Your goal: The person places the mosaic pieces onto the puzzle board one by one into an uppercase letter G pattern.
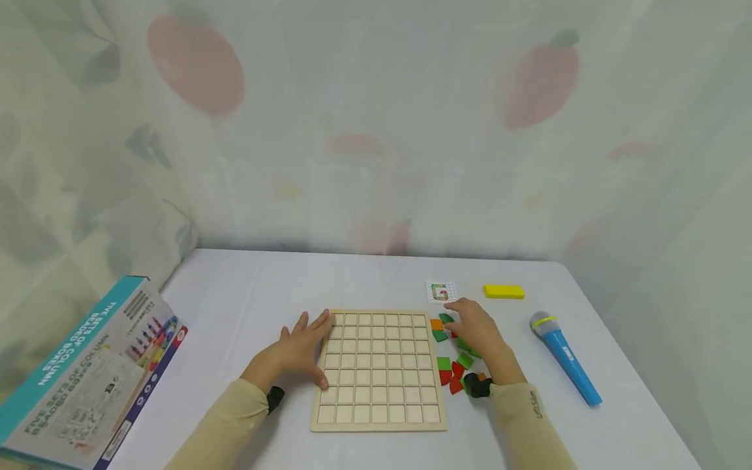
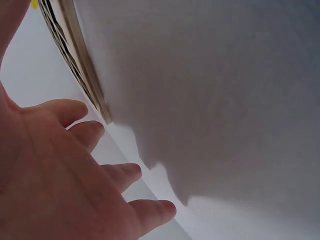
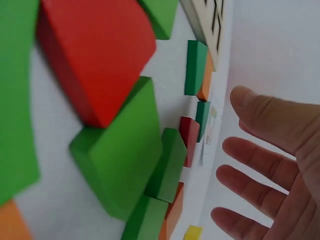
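A square wooden grid board (image 1: 378, 427) lies flat on the white table. My left hand (image 1: 294, 352) rests against its left edge, fingers spread at the upper corner and thumb lower down. In the left wrist view that hand (image 2: 65, 170) has its fingers extended beside the board's edge (image 2: 90, 80). Over the loose coloured pieces right of the board hovers my right hand (image 1: 477, 329), holding nothing visible. The right wrist view shows its fingers (image 3: 255, 200) loosely extended, apart from a red piece (image 3: 100, 55), a green piece (image 3: 122, 150) and several other green and orange ones.
A small pattern card (image 1: 441, 292) lies behind the pieces, with a yellow block (image 1: 504, 292) to its right. Farther right is a blue toy microphone (image 1: 568, 365). A large printed box (image 1: 88, 391) stands at the left. A patterned curtain (image 1: 376, 130) hangs behind the table.
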The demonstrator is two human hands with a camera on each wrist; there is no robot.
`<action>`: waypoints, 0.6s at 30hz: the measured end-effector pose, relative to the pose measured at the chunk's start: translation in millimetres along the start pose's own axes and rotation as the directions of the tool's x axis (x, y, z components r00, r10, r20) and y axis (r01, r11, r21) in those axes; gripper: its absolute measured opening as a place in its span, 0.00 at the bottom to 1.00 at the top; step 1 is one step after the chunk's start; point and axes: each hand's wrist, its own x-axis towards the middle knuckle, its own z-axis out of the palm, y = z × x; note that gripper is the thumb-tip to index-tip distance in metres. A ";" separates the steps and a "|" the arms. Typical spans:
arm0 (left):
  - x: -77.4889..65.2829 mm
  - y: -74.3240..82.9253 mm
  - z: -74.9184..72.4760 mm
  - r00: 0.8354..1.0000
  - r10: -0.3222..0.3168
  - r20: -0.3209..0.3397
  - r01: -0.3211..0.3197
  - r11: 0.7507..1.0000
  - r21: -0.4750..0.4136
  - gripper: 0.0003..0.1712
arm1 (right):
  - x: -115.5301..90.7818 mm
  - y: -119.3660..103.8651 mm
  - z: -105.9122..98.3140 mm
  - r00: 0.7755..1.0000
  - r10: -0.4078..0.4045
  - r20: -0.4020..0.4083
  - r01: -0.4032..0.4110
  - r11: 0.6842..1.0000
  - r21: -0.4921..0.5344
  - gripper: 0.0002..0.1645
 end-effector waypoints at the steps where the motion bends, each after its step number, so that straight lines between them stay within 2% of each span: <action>1: 0.0 0.1 0.1 1.000 0.000 0.006 0.000 1.000 0.001 0.77 | 1.7 0.0 1.0 1.000 0.004 -0.002 -0.004 1.000 -0.015 0.26; 10: 1.6 -0.5 1.4 0.999 -0.009 0.039 0.009 1.000 0.020 0.77 | 14.7 4.0 8.5 0.999 0.042 0.032 -0.038 0.994 -0.098 0.24; 18: -0.7 3.9 -4.8 0.997 -0.020 0.080 0.017 0.999 0.031 0.77 | 18.1 3.8 11.2 0.999 0.021 0.041 -0.014 0.984 -0.180 0.17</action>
